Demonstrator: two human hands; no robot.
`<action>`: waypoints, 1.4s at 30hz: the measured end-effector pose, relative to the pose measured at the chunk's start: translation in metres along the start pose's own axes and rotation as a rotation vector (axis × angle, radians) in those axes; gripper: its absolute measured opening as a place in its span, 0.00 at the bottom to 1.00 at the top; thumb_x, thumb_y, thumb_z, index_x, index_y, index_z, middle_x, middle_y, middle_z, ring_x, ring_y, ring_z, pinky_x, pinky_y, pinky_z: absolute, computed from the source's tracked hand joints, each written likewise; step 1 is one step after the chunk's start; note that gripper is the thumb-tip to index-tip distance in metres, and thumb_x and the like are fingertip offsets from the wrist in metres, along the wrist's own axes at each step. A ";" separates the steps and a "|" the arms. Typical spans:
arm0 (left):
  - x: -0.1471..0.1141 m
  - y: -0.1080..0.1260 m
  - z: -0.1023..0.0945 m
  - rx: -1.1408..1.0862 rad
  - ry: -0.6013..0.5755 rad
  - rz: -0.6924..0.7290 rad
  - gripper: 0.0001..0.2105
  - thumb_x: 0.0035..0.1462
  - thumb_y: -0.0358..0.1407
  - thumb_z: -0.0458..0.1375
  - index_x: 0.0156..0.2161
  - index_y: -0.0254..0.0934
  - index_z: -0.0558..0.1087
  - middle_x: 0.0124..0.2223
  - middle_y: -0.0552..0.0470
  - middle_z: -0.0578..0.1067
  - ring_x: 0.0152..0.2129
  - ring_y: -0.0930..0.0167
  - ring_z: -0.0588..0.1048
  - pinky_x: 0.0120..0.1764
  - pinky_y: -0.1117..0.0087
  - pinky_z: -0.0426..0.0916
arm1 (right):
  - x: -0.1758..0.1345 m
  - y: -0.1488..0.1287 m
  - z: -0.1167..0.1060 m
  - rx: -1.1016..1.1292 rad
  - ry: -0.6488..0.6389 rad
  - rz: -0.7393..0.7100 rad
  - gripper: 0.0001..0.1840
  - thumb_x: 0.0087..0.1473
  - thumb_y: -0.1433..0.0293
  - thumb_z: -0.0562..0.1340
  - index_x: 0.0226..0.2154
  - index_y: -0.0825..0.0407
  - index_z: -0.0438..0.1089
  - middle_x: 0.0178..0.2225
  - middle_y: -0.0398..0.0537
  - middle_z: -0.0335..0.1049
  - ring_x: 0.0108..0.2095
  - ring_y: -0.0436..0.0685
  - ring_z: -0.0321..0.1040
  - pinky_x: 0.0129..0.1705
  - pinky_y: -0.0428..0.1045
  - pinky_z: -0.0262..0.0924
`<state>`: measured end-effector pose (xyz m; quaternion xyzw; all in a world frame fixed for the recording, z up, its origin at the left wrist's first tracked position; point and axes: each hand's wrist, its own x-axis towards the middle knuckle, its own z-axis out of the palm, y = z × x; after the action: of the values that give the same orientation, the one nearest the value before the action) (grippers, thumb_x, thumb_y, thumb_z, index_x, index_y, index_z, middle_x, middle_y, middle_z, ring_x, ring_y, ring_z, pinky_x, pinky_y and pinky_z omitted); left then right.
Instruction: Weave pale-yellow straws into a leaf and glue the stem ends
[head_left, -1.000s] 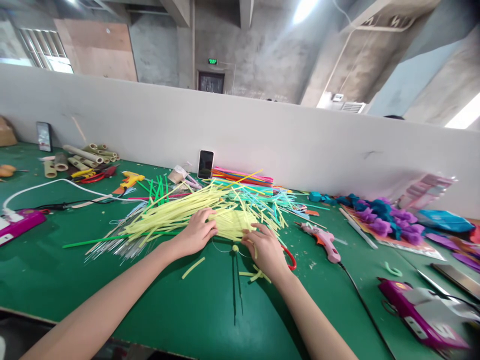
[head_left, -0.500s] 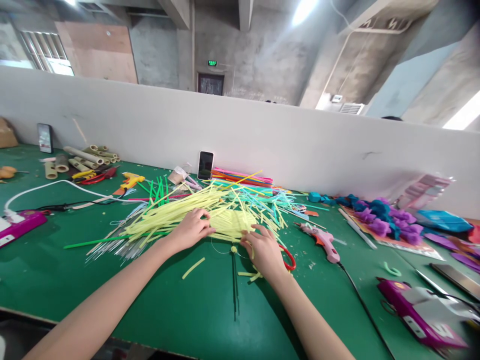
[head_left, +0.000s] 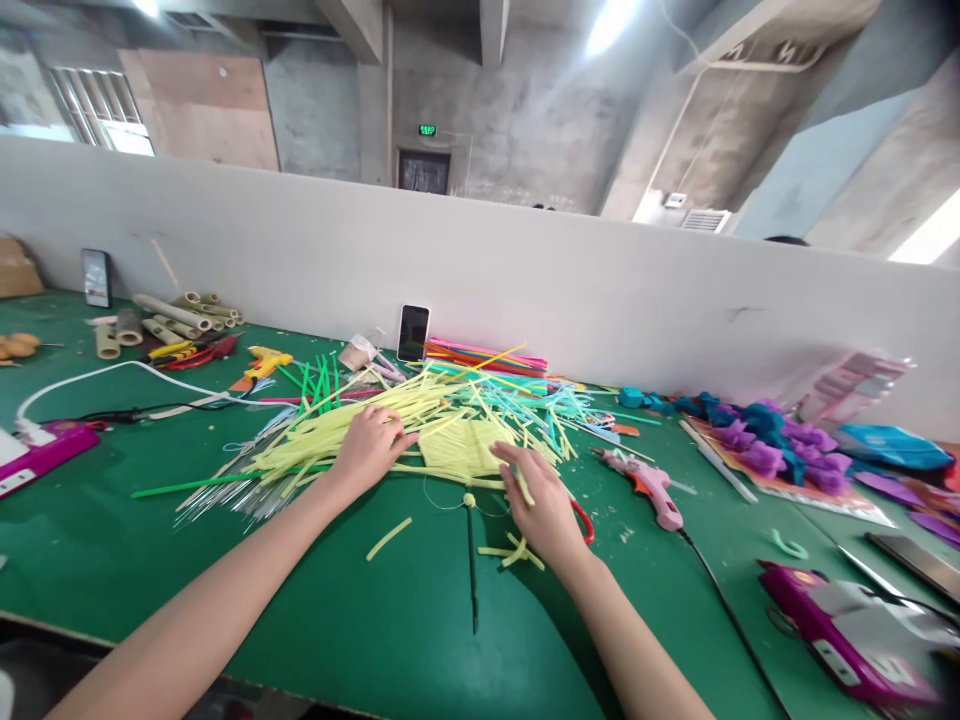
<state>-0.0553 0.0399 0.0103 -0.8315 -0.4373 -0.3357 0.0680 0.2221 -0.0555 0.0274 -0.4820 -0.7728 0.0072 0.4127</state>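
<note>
A flat panel of side-by-side yellow pipe cleaners [head_left: 459,447] lies in front of a loose yellow heap [head_left: 352,420]. At its left edge is my left hand [head_left: 373,445], fingers curled and thumb toward the fingertips; what they pinch is hidden. My right hand [head_left: 546,505] is closed at the panel's right edge, and a short yellow pipe cleaner [head_left: 523,487] sticks out between its fingers. Below the panel a yellow bead-like knot [head_left: 469,499] joins a thin wire loop and a dark stem [head_left: 472,570]. Red scissor handles [head_left: 583,522] show partly behind the right hand.
Cut yellow pieces [head_left: 514,550] lie by my right wrist. A pink glue gun [head_left: 649,485] with its cord is to the right, near a purple power strip [head_left: 840,630]. A phone [head_left: 413,332] leans on the white partition [head_left: 600,290]. Bamboo tubes [head_left: 176,315] stand far left.
My left hand has shifted slightly left, away from the panel's middle. My right hand has moved a little right and turned, so the short yellow piece in it now shows.
</note>
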 end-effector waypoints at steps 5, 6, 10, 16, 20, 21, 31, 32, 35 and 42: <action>-0.003 0.027 -0.005 -0.057 -0.024 0.070 0.14 0.67 0.40 0.50 0.38 0.38 0.76 0.46 0.44 0.75 0.49 0.60 0.69 0.53 0.53 0.64 | 0.003 -0.006 -0.026 0.243 0.346 0.176 0.20 0.68 0.60 0.48 0.48 0.50 0.71 0.34 0.48 0.75 0.36 0.55 0.71 0.41 0.51 0.65; -0.004 0.033 -0.006 -0.076 -0.045 0.100 0.13 0.67 0.39 0.50 0.38 0.39 0.76 0.47 0.46 0.75 0.51 0.61 0.68 0.54 0.54 0.64 | 0.005 -0.005 -0.031 0.294 0.434 0.220 0.22 0.68 0.58 0.47 0.46 0.50 0.72 0.32 0.47 0.73 0.32 0.53 0.69 0.37 0.50 0.64; -0.009 0.053 -0.011 -0.155 -0.154 0.224 0.10 0.65 0.40 0.54 0.36 0.41 0.76 0.50 0.48 0.74 0.56 0.62 0.65 0.59 0.57 0.61 | 0.013 0.004 -0.045 0.500 0.720 0.389 0.31 0.67 0.51 0.42 0.33 0.53 0.71 0.22 0.41 0.63 0.21 0.49 0.60 0.25 0.47 0.58; -0.013 0.064 -0.016 -0.216 -0.255 0.291 0.09 0.63 0.39 0.55 0.34 0.41 0.76 0.52 0.48 0.74 0.58 0.61 0.64 0.59 0.56 0.61 | 0.017 0.018 -0.047 0.624 0.887 0.584 0.32 0.61 0.45 0.50 0.18 0.50 0.60 0.14 0.37 0.56 0.15 0.47 0.54 0.18 0.45 0.51; -0.013 0.063 -0.016 -0.227 -0.272 0.291 0.09 0.64 0.38 0.55 0.35 0.40 0.76 0.53 0.47 0.73 0.58 0.60 0.64 0.59 0.54 0.61 | 0.014 0.024 -0.042 0.583 0.904 0.645 0.32 0.59 0.44 0.53 0.18 0.51 0.64 0.13 0.38 0.58 0.14 0.47 0.54 0.18 0.45 0.50; -0.013 0.063 -0.015 -0.228 -0.275 0.291 0.09 0.64 0.38 0.55 0.35 0.40 0.77 0.53 0.47 0.73 0.58 0.60 0.64 0.59 0.54 0.61 | 0.013 0.027 -0.042 0.563 0.911 0.651 0.33 0.58 0.44 0.53 0.17 0.51 0.65 0.12 0.38 0.58 0.14 0.47 0.54 0.18 0.45 0.50; -0.013 0.061 -0.012 -0.230 -0.291 0.292 0.09 0.63 0.37 0.56 0.35 0.40 0.77 0.53 0.47 0.74 0.57 0.59 0.65 0.59 0.54 0.60 | 0.012 0.042 -0.053 0.320 0.983 0.631 0.34 0.60 0.43 0.50 0.15 0.49 0.62 0.10 0.39 0.56 0.13 0.50 0.55 0.19 0.49 0.52; -0.013 0.060 -0.012 -0.229 -0.289 0.289 0.09 0.63 0.38 0.56 0.35 0.40 0.77 0.53 0.47 0.74 0.57 0.59 0.65 0.59 0.54 0.60 | 0.011 0.042 -0.054 0.290 0.982 0.625 0.34 0.60 0.43 0.50 0.15 0.48 0.62 0.10 0.39 0.56 0.13 0.51 0.55 0.19 0.49 0.53; -0.012 0.059 -0.012 -0.224 -0.283 0.282 0.09 0.63 0.38 0.55 0.35 0.39 0.77 0.52 0.46 0.74 0.57 0.59 0.64 0.59 0.54 0.60 | 0.010 0.045 -0.056 0.205 0.973 0.612 0.34 0.61 0.43 0.49 0.15 0.48 0.63 0.10 0.39 0.55 0.14 0.52 0.57 0.22 0.50 0.55; -0.013 0.058 -0.011 -0.219 -0.293 0.279 0.09 0.63 0.37 0.56 0.35 0.39 0.77 0.51 0.47 0.75 0.56 0.59 0.66 0.58 0.54 0.60 | 0.007 0.048 -0.054 0.067 0.875 0.608 0.35 0.62 0.44 0.44 0.17 0.49 0.63 0.13 0.42 0.60 0.17 0.54 0.61 0.25 0.51 0.55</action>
<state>-0.0215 -0.0086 0.0211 -0.9262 -0.2842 -0.2442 -0.0411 0.2911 -0.0453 0.0483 -0.6288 -0.3534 -0.0503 0.6909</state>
